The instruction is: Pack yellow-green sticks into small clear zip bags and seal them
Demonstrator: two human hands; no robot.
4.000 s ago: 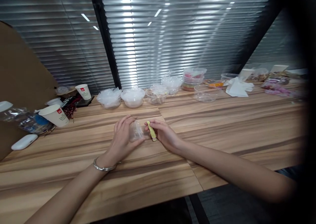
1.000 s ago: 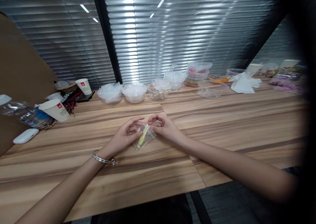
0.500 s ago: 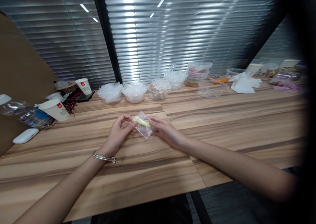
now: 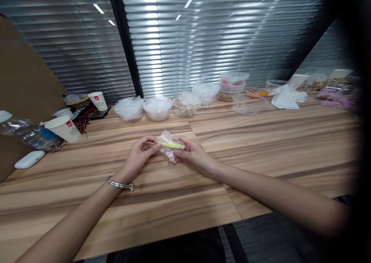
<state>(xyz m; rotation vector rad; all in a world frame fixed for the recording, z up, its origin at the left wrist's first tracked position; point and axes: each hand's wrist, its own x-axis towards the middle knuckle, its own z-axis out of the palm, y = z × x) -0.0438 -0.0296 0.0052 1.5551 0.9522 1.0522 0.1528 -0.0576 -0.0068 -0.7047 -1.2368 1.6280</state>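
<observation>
Between my hands, just above the table, is a small clear plastic bag. A yellow-green stick-like piece lies across it; I cannot tell whether it is inside the bag or on top. My left hand pinches the bag's left side between thumb and fingers, near one end of the piece. On the other side, my right hand grips the bag, its thumb below the right end of the piece and its fingers partly hidden behind the plastic. A silver bracelet circles my left wrist.
Along the back stand plastic-wrapped bowls, stacked tubs, a clear container and crumpled tissues. To the left are paper cups, a plastic bottle and a white case. The wooden table's front edge runs below my forearms.
The yellow-green piece has shifted slightly right and lies more level, with more of it showing. My right thumb has come round to the near side of the bag.
</observation>
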